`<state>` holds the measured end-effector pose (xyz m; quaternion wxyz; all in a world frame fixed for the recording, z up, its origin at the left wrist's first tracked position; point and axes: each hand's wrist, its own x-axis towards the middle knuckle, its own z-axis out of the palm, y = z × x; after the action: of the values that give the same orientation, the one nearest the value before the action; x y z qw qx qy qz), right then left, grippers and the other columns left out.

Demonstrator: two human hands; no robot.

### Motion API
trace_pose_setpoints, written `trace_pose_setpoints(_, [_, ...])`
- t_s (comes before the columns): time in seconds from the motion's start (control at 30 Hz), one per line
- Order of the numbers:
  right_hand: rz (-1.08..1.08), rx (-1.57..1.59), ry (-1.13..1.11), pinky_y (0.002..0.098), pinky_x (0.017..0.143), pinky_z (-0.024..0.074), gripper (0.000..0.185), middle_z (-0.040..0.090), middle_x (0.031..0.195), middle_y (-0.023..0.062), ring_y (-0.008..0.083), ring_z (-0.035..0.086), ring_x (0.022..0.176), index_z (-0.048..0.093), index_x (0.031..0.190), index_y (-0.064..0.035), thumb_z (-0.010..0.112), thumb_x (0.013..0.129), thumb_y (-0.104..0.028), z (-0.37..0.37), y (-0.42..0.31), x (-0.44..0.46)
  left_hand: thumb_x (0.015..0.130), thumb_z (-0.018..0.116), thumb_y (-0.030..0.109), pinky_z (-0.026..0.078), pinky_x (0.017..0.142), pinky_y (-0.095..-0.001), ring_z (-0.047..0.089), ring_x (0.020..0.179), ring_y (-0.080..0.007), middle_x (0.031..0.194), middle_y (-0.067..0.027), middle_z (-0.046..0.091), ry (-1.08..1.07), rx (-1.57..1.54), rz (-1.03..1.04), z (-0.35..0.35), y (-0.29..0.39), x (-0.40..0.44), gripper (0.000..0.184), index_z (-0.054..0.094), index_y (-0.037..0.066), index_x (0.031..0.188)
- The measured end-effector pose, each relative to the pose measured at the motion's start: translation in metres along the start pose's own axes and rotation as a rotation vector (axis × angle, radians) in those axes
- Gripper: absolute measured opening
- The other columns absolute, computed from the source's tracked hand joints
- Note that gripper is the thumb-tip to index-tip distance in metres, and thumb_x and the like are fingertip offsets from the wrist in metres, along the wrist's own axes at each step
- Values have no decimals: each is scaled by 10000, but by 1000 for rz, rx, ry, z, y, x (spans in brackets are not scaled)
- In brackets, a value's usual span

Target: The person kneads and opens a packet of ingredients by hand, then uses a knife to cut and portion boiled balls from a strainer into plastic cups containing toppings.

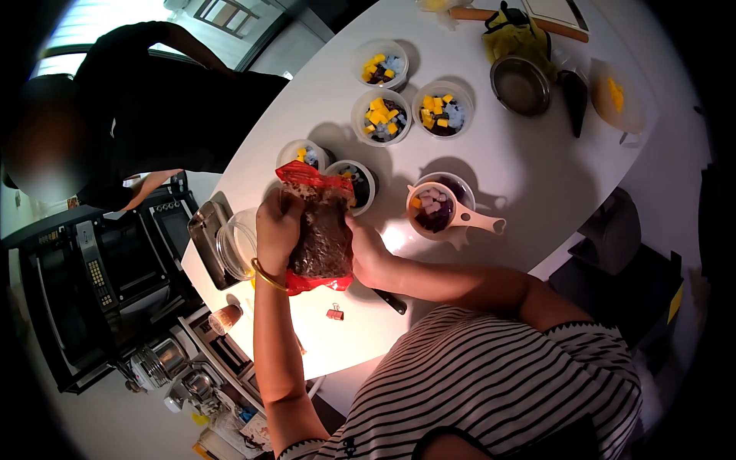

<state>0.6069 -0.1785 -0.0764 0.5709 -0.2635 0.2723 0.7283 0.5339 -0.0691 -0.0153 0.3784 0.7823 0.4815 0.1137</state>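
In front of me, both hands hold up a red-edged clear plastic bag [320, 238] filled with a dark brown, lumpy mass. My left hand [277, 226], with a yellow bangle at the wrist, is closed on its left side. On the opposite side, my right hand [369, 253] grips the bag's edge, its fingers partly hidden behind it. Just behind the bag stands a clear cup [366, 184] with dark contents, and another cup [307, 153] holds yellow and pale cubes. To the right, a pink-handled measuring cup [441, 208] with pinkish and yellow cubes rests over a tub.
Further back stand several tubs of cubes [381, 117]. At the far right are a round metal sieve [520, 86] and a dark piping bag [573, 100]. A knife [391, 300] and a red binder clip [335, 312] lie near me. Another person [161, 100] stands at the left, near ovens [126, 261].
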Motion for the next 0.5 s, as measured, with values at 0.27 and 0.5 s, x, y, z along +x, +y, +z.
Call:
trace_pose_setpoints(0.27, [14, 37, -4, 390, 1011, 396, 411, 525, 1251, 83, 211, 522, 1128, 419, 1269, -40, 260, 1002, -308, -4, 3, -1, 808, 572, 88, 461, 673, -322, 604, 714, -216, 780, -168, 643, 13, -45, -27, 3, -6, -3, 171, 584, -58, 895])
trace_pose_setpoints(0.5, [-110, -200, 47, 338, 994, 403, 430, 519, 1249, 67, 167, 519, 1113, 421, 1277, -27, 317, 995, -335, 4, 8, -4, 819, 563, 34, 422, 697, -237, 540, 734, -112, 800, -28, 607, 68, -388, -210, -8, -6, -20, 89, 578, -7, 897])
